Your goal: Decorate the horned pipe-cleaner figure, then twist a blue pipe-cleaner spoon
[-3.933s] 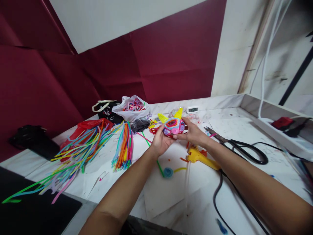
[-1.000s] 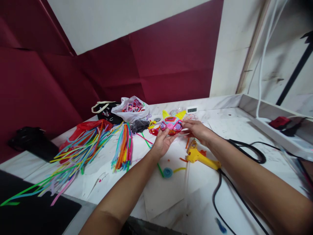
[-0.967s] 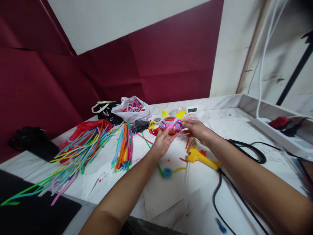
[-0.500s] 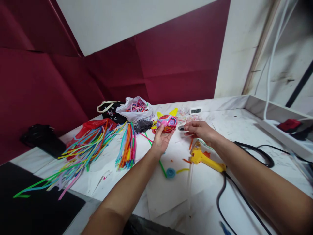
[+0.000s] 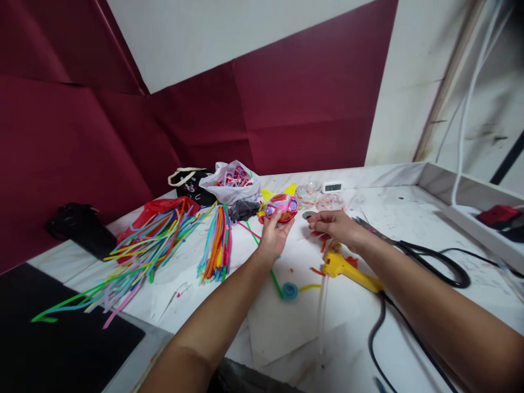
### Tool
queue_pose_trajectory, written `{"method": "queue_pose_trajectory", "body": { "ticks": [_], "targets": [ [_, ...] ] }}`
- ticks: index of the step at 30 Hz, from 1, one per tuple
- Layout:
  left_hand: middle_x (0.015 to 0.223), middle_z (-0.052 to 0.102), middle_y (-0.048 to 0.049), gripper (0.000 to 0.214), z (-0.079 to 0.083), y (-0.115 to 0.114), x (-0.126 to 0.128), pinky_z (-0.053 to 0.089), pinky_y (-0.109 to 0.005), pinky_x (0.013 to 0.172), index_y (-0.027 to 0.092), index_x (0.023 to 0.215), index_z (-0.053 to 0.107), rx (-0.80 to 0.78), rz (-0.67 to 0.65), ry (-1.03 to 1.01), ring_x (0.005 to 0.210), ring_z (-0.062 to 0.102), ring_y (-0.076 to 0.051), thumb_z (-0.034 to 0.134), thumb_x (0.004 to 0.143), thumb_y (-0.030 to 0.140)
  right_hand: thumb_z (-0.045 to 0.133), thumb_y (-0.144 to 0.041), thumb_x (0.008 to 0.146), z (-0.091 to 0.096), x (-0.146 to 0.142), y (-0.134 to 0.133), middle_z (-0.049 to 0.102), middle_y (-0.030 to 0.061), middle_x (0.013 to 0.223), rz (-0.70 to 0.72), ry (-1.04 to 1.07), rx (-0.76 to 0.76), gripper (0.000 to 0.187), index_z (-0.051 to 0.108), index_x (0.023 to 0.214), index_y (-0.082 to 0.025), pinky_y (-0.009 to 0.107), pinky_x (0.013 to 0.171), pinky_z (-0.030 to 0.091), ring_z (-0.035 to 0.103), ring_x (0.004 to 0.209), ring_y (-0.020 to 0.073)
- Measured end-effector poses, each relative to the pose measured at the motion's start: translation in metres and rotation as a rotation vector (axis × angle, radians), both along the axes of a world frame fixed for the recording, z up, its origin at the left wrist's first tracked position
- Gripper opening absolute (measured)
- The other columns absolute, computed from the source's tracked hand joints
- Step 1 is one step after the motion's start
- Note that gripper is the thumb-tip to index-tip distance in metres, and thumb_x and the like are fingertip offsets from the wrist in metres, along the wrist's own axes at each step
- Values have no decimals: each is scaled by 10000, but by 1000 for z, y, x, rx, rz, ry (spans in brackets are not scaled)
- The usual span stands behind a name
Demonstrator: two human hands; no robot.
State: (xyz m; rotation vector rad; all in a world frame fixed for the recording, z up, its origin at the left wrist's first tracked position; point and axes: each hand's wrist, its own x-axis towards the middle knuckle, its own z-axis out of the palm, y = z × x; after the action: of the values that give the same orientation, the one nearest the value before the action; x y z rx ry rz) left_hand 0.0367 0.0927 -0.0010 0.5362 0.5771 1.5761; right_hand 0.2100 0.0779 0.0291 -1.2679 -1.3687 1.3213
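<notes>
Above the white table (image 5: 344,349): my left hand (image 5: 275,234) held up the multicoloured figure (image 5: 282,203), thumb against its front and the other fingers curled beneath.
Figure: its decorated front showed to me — two yellow ears on top, pink and purple pieces below.
Right hand: my right hand (image 5: 338,226) was well apart from the figure, thumb and fingertips drawn in beside a grey disc (image 5: 307,216); I could not tell whether they pinched it or only came close.
Glue gun: the yellow glue gun (image 5: 354,273) lay just below that hand, its black cord running toward me.
Scissors: the scissors (image 5: 409,247) lay to the right, beyond my arm, black handles toward me.
Blue coil: the small blue coil (image 5: 290,290) rested between a green strip (image 5: 277,283) and a yellow strip (image 5: 310,287).
Pipe cleaners: one tidy bundle (image 5: 216,245) stood out left of my arm — a looser heap (image 5: 164,234) spread farther left.
Far side: a white bag (image 5: 229,194) of colourful bits sat left of a little digital clock (image 5: 332,187).
</notes>
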Motion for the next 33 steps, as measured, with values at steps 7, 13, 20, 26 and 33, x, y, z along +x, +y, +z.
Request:
{"method": "queue_pose_trajectory", "body": {
  "ticks": [7, 13, 20, 26, 33],
  "targets": [
    [1139, 697, -54, 247, 1, -3, 4, 493, -444, 1025, 219, 1088, 617, -4, -43, -18, 1070, 667, -210, 646, 843, 237, 735, -138, 701, -2, -2, -1, 675, -1, 643, -17, 4, 8, 101, 685, 781, -175, 221, 539, 484, 643, 601, 132],
    [1173, 673, -73, 219, 1, -6, 7, 485, -495, 1032, 202, 1051, 633, -37, -83, -36, 1152, 626, -256, 592, 879, 331, 727, -103, 703, -5, -1, 1, 673, -11, 662, -68, 25, 30, 181, 669, 855, -181, 233, 558, 500, 671, 634, 146],
    [1266, 638, -88, 307, 6, -13, 11, 456, -500, 1060, 211, 1148, 609, -27, -150, -26, 1212, 592, -258, 520, 915, 390, 698, -82, 741, -4, -1, 1, 668, -2, 675, -109, 38, 36, 206, 652, 923, -167, 232, 534, 508, 690, 642, 159],
    [1302, 620, -91, 381, 4, -12, 10, 461, -496, 1055, 218, 1180, 598, -9, -178, -40, 1204, 600, -271, 529, 894, 461, 714, -82, 740, -1, 3, 3, 658, -12, 666, -155, 57, 26, 214, 626, 912, -175, 216, 509, 498, 697, 623, 156],
    [1317, 614, -90, 372, 4, -13, 10, 454, -501, 1063, 216, 1184, 598, 6, -171, -25, 1226, 584, -266, 526, 904, 451, 698, -97, 764, 2, 8, 2, 655, 3, 667, -168, 53, 8, 170, 618, 898, -166, 200, 496, 498, 688, 618, 143]
  ]
}}
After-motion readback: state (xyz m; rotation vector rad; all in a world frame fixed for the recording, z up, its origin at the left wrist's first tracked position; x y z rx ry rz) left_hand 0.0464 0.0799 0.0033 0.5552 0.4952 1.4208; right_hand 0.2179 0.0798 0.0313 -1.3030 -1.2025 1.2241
